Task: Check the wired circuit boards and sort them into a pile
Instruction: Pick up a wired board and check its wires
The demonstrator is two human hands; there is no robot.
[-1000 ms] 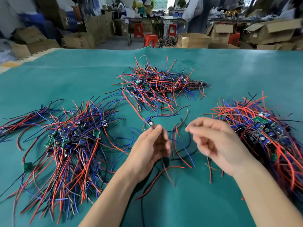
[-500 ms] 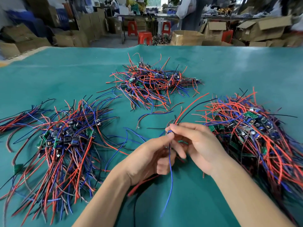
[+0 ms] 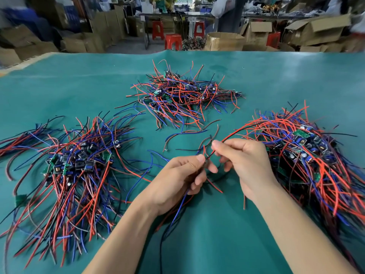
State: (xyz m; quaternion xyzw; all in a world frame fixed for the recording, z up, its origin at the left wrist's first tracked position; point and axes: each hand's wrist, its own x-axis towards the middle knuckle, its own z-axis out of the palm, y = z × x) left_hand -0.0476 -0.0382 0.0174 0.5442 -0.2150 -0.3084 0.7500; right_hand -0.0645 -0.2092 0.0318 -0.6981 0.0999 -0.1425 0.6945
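My left hand [image 3: 177, 177] grips a small wired circuit board; the board itself is hidden in the fingers, and its blue, black and red wires [image 3: 178, 206] hang below the palm. My right hand [image 3: 245, 163] pinches a red wire [image 3: 235, 134] that rises from the left hand's fingertips and arcs toward the right. Three heaps of wired boards lie on the green table [image 3: 217, 234]: a left pile [image 3: 75, 167], a far middle pile [image 3: 181, 95], and a right pile [image 3: 308, 153].
A few loose wires [image 3: 189, 133] lie between the hands and the middle pile. Cardboard boxes [image 3: 225, 41] and red stools [image 3: 173, 41] stand beyond the table's far edge.
The two hands came together from apart. My right hand took hold of a red wire at the left hand and now draws it up and to the right.
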